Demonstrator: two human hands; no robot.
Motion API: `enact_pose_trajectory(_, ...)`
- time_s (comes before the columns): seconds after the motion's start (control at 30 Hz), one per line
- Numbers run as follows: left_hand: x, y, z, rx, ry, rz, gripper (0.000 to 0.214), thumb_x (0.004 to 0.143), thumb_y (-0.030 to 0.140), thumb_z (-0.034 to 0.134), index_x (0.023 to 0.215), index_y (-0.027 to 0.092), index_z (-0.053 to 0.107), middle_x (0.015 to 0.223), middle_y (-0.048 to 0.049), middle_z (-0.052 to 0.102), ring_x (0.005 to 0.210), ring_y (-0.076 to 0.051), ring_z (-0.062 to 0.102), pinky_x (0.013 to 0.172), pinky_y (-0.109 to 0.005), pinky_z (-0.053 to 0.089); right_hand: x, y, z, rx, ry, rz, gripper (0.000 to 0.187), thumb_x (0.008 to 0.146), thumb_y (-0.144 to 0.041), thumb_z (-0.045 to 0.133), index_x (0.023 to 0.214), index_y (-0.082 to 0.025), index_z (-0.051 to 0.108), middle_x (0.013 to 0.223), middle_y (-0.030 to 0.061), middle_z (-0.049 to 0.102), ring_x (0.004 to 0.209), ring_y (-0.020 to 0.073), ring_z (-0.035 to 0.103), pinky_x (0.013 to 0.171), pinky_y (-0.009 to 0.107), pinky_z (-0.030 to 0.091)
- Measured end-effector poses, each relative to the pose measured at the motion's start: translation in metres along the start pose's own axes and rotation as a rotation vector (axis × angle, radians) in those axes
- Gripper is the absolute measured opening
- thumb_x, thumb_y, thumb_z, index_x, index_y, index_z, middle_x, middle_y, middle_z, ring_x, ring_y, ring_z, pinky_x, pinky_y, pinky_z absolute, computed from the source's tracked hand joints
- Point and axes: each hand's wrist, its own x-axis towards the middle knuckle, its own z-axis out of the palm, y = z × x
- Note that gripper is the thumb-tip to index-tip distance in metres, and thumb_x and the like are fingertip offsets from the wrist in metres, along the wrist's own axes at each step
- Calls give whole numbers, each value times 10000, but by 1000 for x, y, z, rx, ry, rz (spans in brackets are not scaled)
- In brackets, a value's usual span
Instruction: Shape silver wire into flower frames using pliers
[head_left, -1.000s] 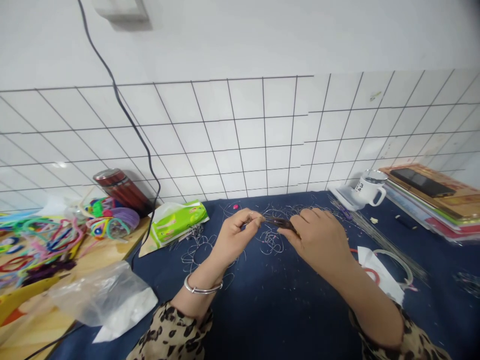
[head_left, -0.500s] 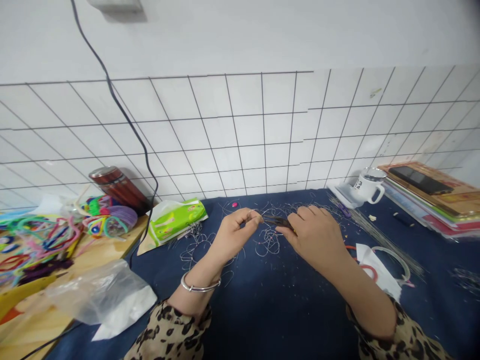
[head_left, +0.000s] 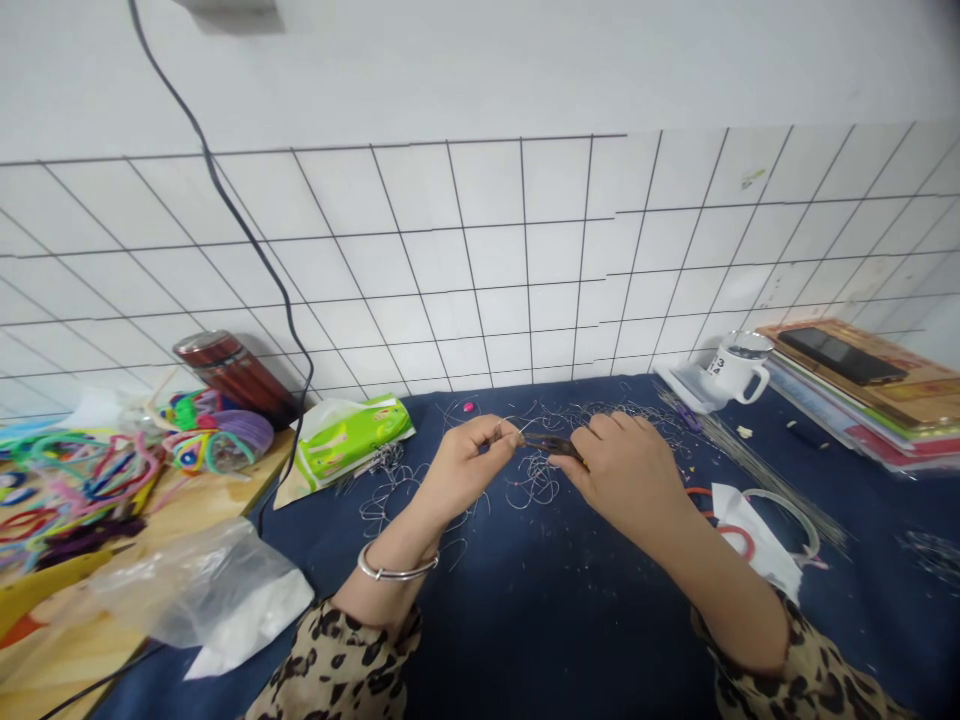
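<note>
My left hand (head_left: 469,462) is pinched on a thin silver wire (head_left: 504,428), thumb and forefinger pressed together. A silver bangle (head_left: 396,571) circles that wrist. My right hand (head_left: 626,468) is closed round small dark pliers (head_left: 553,444), whose tips meet the wire just right of my left fingertips. Both hands hover over a dark blue cloth (head_left: 540,610). Loose loops and tangles of wire (head_left: 534,486) lie on the cloth beneath and around the hands.
A green tissue pack (head_left: 349,436), a red-brown flask (head_left: 236,375) and coloured pipe cleaners (head_left: 90,470) lie at the left. A clear plastic bag (head_left: 202,590) sits near the front left. A white mug (head_left: 739,368), stacked boards with a phone (head_left: 844,358) and straight wires (head_left: 757,470) are at the right.
Both hands hold the same grip and have drifted slightly toward the wall in the picture as the head camera tilted; the pliers stay at the wire.
</note>
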Motion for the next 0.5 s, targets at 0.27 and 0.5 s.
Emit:
enact_pose_trajectory(0.27, 0, 3, -4, 41, -50, 12, 202, 841, 231, 478, 680, 150, 569, 647, 13, 506, 632, -111, 457, 599, -230, 346, -1, -4, 2, -1, 5, 3, 313, 868, -456, 466, 734, -188, 557, 724, 43, 543, 730, 185, 438, 666, 322, 226)
enact_pose_trajectory(0.5, 2, -3, -5, -126, -90, -71, 164, 818, 208, 496, 693, 142, 580, 653, 10, 538, 587, -92, 451, 561, -211, 354, 1, 0, 7, 2, 61, -73, 287, 858, -435, 492, 727, -187, 550, 706, 31, 529, 717, 174, 415, 667, 316, 226)
